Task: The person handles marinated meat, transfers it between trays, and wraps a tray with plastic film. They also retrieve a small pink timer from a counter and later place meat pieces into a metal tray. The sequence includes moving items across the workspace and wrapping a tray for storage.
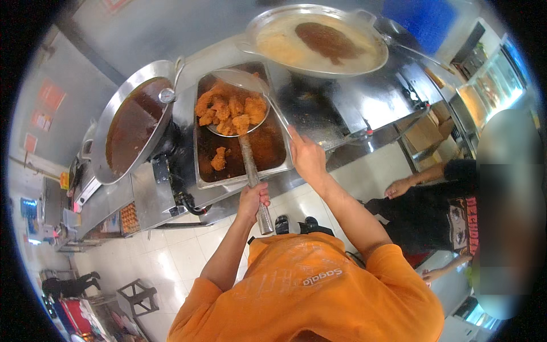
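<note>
Fried chicken pieces (233, 109) are heaped in a round metal strainer (226, 135) above a rectangular steel tray (282, 167). My left hand (254, 200) is closed around the strainer's thick metal handle, near its lower end. A second metal skimmer or ladle (241, 80) lies across the top of the heap, and my right hand (307, 154) grips its thin handle. One loose piece of fried chicken (219, 159) rests on the tray's dark, oily bottom, below the strainer. Which part of the strainer touches the tray cannot be told.
On the left stands a wide wok of dark oil (136, 124) with a dial thermometer (166, 95) at its rim. A large pan of foaming oil (295, 47) sits at the back right, a long-handled utensil (421, 55) at its side. Another person (427, 213) stands close on the right.
</note>
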Action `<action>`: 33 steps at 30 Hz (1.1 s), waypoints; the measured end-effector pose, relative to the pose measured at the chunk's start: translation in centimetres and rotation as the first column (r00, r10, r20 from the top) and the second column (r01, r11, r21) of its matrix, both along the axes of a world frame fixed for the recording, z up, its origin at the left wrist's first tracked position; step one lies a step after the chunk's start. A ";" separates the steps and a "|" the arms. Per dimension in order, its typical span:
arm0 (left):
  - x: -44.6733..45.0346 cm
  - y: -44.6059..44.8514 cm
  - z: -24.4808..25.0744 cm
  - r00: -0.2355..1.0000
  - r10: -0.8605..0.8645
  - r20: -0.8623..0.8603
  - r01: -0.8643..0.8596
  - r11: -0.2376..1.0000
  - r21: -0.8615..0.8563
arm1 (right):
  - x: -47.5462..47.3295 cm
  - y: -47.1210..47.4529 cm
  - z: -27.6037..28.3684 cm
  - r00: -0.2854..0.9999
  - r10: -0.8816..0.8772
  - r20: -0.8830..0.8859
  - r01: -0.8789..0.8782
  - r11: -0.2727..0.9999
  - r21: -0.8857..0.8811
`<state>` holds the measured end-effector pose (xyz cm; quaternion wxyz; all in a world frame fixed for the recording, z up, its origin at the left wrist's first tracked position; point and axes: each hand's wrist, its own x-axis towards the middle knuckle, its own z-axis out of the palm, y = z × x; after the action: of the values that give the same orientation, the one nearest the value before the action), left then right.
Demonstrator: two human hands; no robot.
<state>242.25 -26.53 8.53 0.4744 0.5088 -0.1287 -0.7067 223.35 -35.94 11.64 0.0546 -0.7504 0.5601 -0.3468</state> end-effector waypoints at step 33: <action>1.1 4.7 1.7 0.972 -0.095 0.214 0.081 0.994 0.070 | -19.6 -3.8 19.1 0.945 -0.315 -0.092 0.311 0.949 -0.047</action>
<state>243.34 -21.81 10.19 0.4100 0.5908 -0.1805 -0.6710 203.80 -39.72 30.77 -0.0408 -0.6689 0.6685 -0.3226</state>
